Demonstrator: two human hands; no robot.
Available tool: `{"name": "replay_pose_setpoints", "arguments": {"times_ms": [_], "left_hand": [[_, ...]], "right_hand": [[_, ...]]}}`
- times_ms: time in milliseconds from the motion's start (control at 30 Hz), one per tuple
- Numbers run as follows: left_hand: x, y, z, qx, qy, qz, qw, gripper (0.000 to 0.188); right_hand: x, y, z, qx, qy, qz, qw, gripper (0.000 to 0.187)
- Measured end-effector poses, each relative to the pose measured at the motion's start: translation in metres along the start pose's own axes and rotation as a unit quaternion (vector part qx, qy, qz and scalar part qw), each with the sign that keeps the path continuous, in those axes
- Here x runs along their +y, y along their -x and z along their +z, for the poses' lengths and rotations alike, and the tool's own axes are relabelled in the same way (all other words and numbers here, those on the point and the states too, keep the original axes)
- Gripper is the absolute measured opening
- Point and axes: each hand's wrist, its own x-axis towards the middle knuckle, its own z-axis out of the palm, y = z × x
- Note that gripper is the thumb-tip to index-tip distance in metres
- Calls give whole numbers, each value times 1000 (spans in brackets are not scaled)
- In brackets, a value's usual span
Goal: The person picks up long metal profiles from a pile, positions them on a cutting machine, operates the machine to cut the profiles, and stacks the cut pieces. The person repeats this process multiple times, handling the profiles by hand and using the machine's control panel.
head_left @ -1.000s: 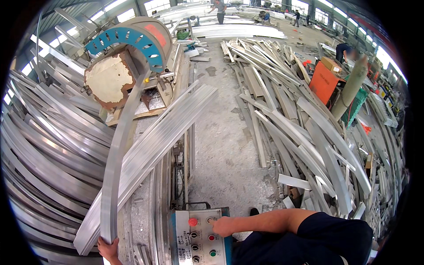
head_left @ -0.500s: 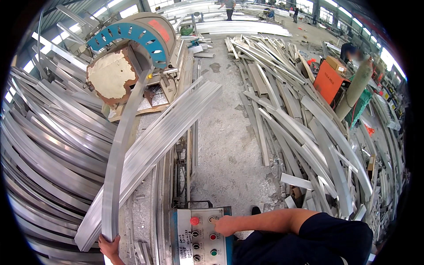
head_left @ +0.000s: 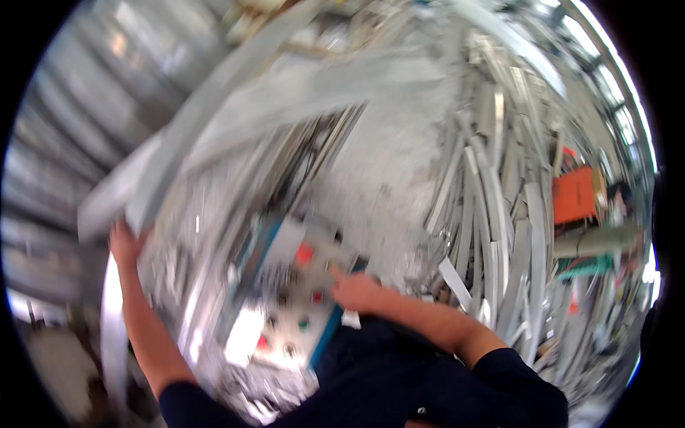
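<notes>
My left hand (head_left: 127, 241) is closed round the near end of a long flat aluminium profile (head_left: 187, 128), which reaches away toward the upper middle. Beneath that profile, other pale aluminium lengths (head_left: 107, 207) lie at an angle. My right hand (head_left: 354, 291) rests at the upper right edge of a control panel (head_left: 285, 314), its fingers bunched over a control I cannot make out. A red mushroom button (head_left: 305, 254) sits left of these fingers, and a smaller red button (head_left: 317, 297) is just below. Motion blur smears both hands' fingertips.
Stacked metal lengths (head_left: 64, 135) fill the left side. To the right lies a heap of aluminium offcuts (head_left: 492, 178), with an orange machine (head_left: 574, 196) and a grey-green gas cylinder (head_left: 599, 241) beyond. Concrete floor (head_left: 389, 157) shows between. Metal scraps (head_left: 264, 389) lie below the panel.
The view has swung and tilted downward, so the large saw housing is largely out of sight and more of both my arms shows. My hands keep their places on profile and panel.
</notes>
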Motion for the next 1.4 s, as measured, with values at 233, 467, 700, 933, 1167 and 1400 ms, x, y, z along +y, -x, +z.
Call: {"name": "replay_pose_setpoints", "arguments": {"times_ms": [233, 467, 700, 933, 1167, 1400], "left_hand": [[74, 10, -63, -66, 3, -95, 993, 90], [61, 5, -57, -30, 62, -86, 994, 93], [86, -3, -58, -42, 42, -99, 993, 97], [27, 4, -24, 14, 140, -68, 988, 98], [16, 11, -20, -21, 31, -56, 998, 102], [-21, 17, -26, -28, 8, -64, 998, 113]], "right_hand": [[-103, 8, 10, -61, -23, -137, 988, 19], [-144, -38, 105, -18, -62, -221, 973, 9], [-129, -41, 95, 51, -28, -370, 927, 24], [-26, 11, -16, -23, -217, -239, 946, 39], [179, 156, -4, 58, -178, 251, 950, 37], [289, 118, -39, 16, -174, 211, 962, 36]]}}
